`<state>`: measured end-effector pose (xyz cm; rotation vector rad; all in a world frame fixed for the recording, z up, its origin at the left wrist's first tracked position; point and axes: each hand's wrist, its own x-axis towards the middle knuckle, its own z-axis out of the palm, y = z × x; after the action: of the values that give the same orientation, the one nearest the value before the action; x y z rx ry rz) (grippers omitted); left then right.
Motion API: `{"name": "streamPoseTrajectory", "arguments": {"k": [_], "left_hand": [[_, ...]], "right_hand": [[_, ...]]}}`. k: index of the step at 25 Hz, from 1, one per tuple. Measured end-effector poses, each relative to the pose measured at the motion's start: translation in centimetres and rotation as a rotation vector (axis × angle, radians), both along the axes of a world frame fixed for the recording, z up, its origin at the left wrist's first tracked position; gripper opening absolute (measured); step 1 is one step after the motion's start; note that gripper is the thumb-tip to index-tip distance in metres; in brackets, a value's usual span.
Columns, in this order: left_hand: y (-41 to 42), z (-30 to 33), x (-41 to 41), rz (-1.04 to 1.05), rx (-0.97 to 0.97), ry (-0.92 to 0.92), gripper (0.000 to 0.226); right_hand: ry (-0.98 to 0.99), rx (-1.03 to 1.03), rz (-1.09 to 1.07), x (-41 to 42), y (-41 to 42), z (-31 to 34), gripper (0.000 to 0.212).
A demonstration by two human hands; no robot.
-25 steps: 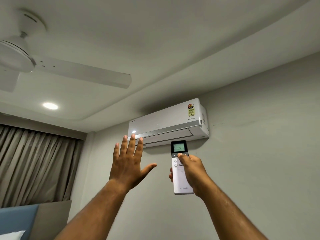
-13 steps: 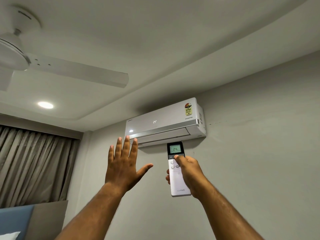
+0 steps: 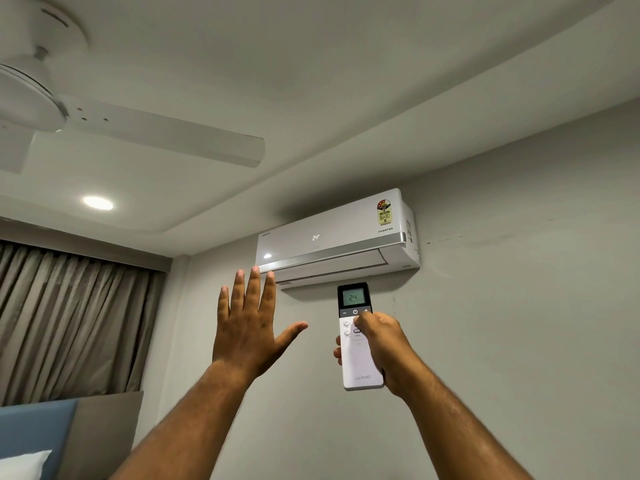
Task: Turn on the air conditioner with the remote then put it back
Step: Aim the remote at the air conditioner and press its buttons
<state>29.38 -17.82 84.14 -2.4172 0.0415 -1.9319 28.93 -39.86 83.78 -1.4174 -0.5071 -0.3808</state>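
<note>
A white split air conditioner [image 3: 332, 239] hangs high on the grey wall, with "24" lit on its front panel. Just below it I hold a white remote [image 3: 360, 362] upright; its small screen also reads 24. My right hand [image 3: 384, 348] grips the remote from the right side, thumb resting on the buttons under the screen. My left hand [image 3: 247, 325] is raised flat to the left of the remote, fingers spread, palm away from me, fingertips reaching up toward the unit's lower left edge. It holds nothing.
A white ceiling fan [image 3: 52, 109] spreads across the upper left, beside a lit round ceiling lamp [image 3: 98, 203]. Brown curtains [image 3: 69, 320] hang at left. A blue and grey headboard [image 3: 52, 427] and a white pillow corner [image 3: 24, 464] show at bottom left.
"24" has lit up on the air conditioner's front panel, which was blank a second ago. Both hands sit slightly lower and further left in the view; my grip on the remote is the same.
</note>
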Motion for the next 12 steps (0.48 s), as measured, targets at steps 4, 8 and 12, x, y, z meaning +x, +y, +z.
{"name": "streamPoseTrajectory", "arguments": {"k": [4, 8, 12], "left_hand": [[0.5, -0.2, 0.4, 0.005, -0.006, 0.005, 0.1], [0.5, -0.6, 0.7, 0.019, -0.011, 0.01, 0.099], [0.5, -0.8, 1.0, 0.058, -0.029, 0.004, 0.101]], "right_hand": [[-0.055, -0.027, 0.026, 0.5, 0.2, -0.9, 0.023], [-0.06, 0.0, 0.021, 0.8, 0.4, -1.6, 0.024], [-0.048, 0.012, 0.015, 0.9, 0.7, -2.0, 0.022]]}}
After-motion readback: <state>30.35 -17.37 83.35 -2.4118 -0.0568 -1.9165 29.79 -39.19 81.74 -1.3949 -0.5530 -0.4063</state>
